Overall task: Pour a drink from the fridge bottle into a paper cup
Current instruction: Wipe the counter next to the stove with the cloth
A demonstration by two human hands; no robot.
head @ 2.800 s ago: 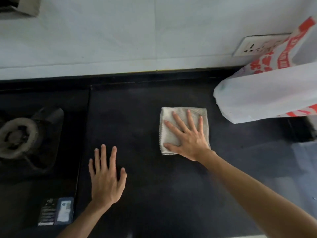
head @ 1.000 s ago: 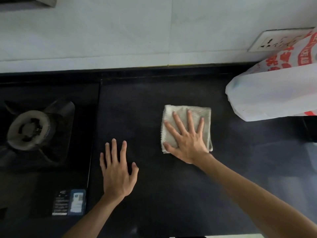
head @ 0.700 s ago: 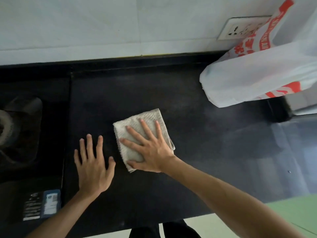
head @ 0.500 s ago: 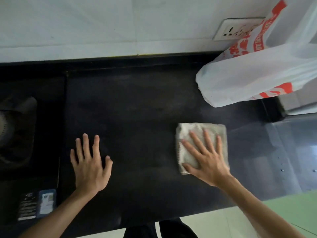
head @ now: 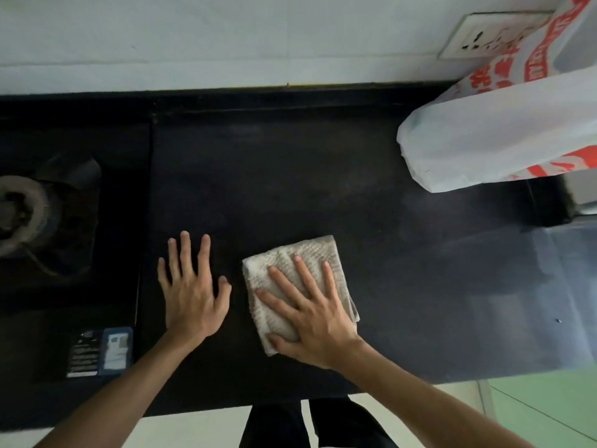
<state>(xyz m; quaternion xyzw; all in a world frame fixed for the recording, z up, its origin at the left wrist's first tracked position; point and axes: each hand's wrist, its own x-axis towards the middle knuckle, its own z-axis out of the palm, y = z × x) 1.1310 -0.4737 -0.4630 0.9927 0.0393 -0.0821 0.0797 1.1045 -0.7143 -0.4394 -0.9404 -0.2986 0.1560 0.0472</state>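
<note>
Beige cloth (head: 300,286), centre frame, pinned flat under spread right hand (head: 315,313); left hand (head: 190,295) open, empty, on black counter (head: 290,176). Bottle, cup: unseen. Wipe with even pressure.

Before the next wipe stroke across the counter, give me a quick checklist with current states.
1. Right hand flat on the folded cloth: ok.
2. Left hand braced on the black counter, off the cloth: ok.
3. Path right of the cloth free of objects: ok.
4. Plastic bag lies at the far right, apart from the cloth: ok.
5. Gas burner off: cannot tell.
6. Bottle and paper cup at hand: not ok, neither is in view.
</note>
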